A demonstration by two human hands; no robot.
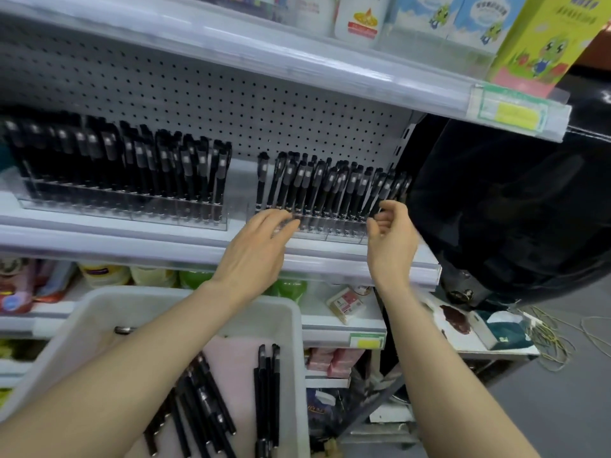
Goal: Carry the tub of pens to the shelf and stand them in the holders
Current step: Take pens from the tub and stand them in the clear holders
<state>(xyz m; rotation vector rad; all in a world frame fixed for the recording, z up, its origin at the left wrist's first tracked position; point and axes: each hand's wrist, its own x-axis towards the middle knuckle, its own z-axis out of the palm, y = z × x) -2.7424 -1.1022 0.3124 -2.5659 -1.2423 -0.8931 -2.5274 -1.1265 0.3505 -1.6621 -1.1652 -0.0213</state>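
A white tub (291, 312) sits low in front of me with several black pens (267, 391) lying loose on a pink liner. On the shelf stand two clear holders. The left holder (132, 213) is packed with upright black pens. The right holder (334, 234) holds a row of leaning black pens (330, 186). My left hand (258, 246) rests fingers-spread on the front of the right holder at its left end. My right hand (391, 236) is at the holder's right end, fingers curled and touching the outermost pens; whether it grips one is unclear.
The white shelf edge (165, 239) runs across below the holders, with a pegboard back (198, 94) behind them. An upper shelf (297, 64) carries cartons and bottles. A large black rounded object (512, 209) stands right of the shelf. Lower shelves hold bottles and packets.
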